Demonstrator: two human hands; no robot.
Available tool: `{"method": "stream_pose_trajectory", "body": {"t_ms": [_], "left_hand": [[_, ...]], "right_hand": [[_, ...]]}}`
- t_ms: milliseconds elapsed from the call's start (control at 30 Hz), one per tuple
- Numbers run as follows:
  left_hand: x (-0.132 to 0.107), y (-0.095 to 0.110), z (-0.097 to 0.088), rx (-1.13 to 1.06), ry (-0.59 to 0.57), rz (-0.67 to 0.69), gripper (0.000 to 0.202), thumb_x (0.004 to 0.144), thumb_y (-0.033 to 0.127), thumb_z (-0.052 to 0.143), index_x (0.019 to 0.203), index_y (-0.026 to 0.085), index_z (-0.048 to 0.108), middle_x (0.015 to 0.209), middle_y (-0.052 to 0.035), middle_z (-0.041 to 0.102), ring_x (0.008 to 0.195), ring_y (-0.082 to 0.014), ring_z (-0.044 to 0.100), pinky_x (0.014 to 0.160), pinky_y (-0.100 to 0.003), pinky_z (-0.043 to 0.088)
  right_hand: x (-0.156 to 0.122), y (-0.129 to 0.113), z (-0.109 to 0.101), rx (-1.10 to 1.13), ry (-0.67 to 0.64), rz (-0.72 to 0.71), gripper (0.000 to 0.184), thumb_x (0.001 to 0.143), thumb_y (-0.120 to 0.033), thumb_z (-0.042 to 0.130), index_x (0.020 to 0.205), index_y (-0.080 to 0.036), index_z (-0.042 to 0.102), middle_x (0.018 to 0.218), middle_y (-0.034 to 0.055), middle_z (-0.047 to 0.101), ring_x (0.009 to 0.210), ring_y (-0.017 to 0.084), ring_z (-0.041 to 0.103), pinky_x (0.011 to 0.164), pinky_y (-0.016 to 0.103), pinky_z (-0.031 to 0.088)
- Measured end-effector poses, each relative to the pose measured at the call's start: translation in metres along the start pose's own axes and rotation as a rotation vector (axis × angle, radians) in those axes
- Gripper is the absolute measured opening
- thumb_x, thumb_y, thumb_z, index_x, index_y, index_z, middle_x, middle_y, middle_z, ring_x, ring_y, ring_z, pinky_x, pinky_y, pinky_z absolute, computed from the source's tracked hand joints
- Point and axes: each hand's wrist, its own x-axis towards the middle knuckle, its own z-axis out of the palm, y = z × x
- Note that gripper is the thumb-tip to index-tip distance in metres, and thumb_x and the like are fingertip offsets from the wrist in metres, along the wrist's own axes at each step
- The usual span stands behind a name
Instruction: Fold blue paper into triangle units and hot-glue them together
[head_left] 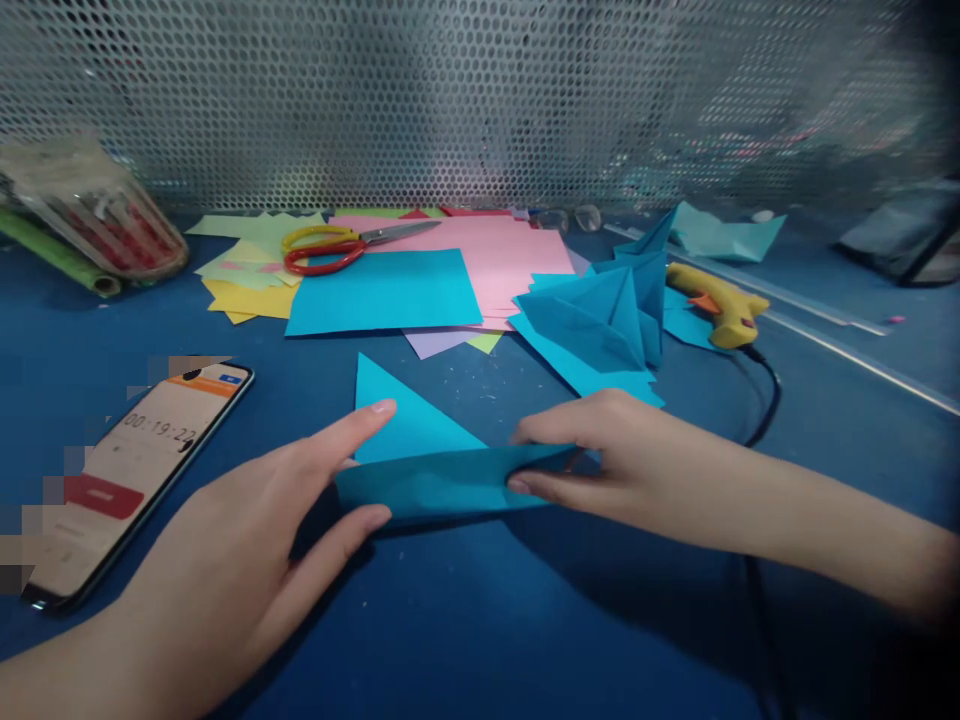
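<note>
In front of me, a partly folded sheet of blue paper (435, 485) has a long band along its near side and a pointed flap standing out behind on the left. My right hand (600, 460) pinches the band's right end between thumb and fingers. At the other end, my left hand (277, 510) has its forefinger over the pointed flap and its thumb by the near edge, with the fingers apart. Whether the left fingers grip the paper or only touch it is hard to see.
Behind lie a flat blue sheet (382, 295), red-and-yellow scissors (330, 250), pink paper (517, 260) and folded blue pieces (600, 310). A yellow glue gun (724, 305) with a trailing cord is at right. A phone (142, 470) showing a timer lies left, below a plastic jar (112, 210).
</note>
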Motion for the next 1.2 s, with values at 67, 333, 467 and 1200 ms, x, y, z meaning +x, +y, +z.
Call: {"method": "stream_pose_trajectory", "body": {"t_ms": [67,333,467,1200], "left_hand": [[0.0,-0.001,0.0,-0.013,-0.007,0.035,0.052,0.11,0.038,0.036,0.16,0.034,0.022,0.098,0.0035,0.074,0.072,-0.0152,0.072,0.059,-0.021,0.051],[-0.017,-0.004,0.014,0.063,-0.06,0.141,0.043,0.106,0.026,0.036,0.144,0.037,0.053,0.147,-0.0043,0.058,0.119,-0.0263,0.067,0.092,-0.035,0.056],[-0.009,0.0,0.015,0.079,-0.052,0.214,0.051,0.1,0.004,0.037,0.136,0.033,0.06,0.171,-0.0002,0.024,0.153,-0.0281,0.034,0.119,-0.046,0.038],[0.001,-0.009,0.008,-0.093,-0.269,0.462,0.066,0.094,0.002,0.038,0.155,0.026,0.042,0.149,-0.0001,0.057,0.135,-0.0164,0.057,0.117,-0.034,0.041]], "right_hand": [[0.003,0.005,0.001,0.031,0.003,-0.041,0.026,0.097,-0.027,0.062,0.073,-0.019,0.057,0.067,-0.0037,0.056,0.057,0.01,0.051,0.052,0.021,0.038],[0.009,0.02,0.008,0.073,0.015,-0.108,0.005,0.096,-0.023,0.067,0.099,-0.018,0.066,0.093,0.0032,0.073,0.079,0.014,0.068,0.062,0.022,0.049],[0.01,0.032,0.018,0.14,0.115,-0.136,0.038,0.097,-0.026,0.067,0.134,-0.021,0.059,0.129,0.0074,0.072,0.092,0.015,0.074,0.067,0.023,0.055],[0.005,0.027,0.023,-0.465,0.248,-0.681,0.029,0.106,-0.011,0.046,0.115,-0.02,0.072,0.12,0.0079,0.074,0.117,0.014,0.065,0.1,0.033,0.05]]}}
